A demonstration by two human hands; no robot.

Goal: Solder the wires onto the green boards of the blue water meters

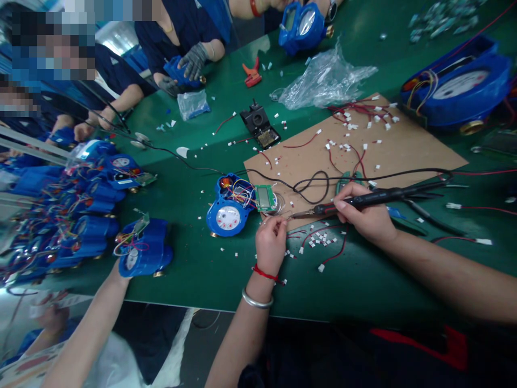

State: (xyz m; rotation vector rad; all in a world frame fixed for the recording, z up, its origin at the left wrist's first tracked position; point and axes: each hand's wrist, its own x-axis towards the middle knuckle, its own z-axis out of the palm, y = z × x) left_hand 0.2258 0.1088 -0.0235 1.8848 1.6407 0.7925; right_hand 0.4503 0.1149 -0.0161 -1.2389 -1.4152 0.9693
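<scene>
My right hand (363, 215) is wrapped round a black soldering iron (359, 200), whose tip points left at the fingers of my left hand (271, 242). My left hand is closed in a pinch beside the tip. Loops of thin silvery wire (283, 203) show just above its fingers and seem to run into them. Directly beyond lies a green circuit board (265, 199) with a small display, joined by several coloured wires to an open blue water meter (227, 218). Whether the tip touches the wire or board is too small to tell.
Brown cardboard (299, 156) bears red-black leads with white connectors. A black soldering iron stand (260, 126) stands behind, near red clippers (252, 73). The iron's black cord crosses the table. Many blue meters (95, 231) crowd the left, where another person's arm (95, 318) reaches in.
</scene>
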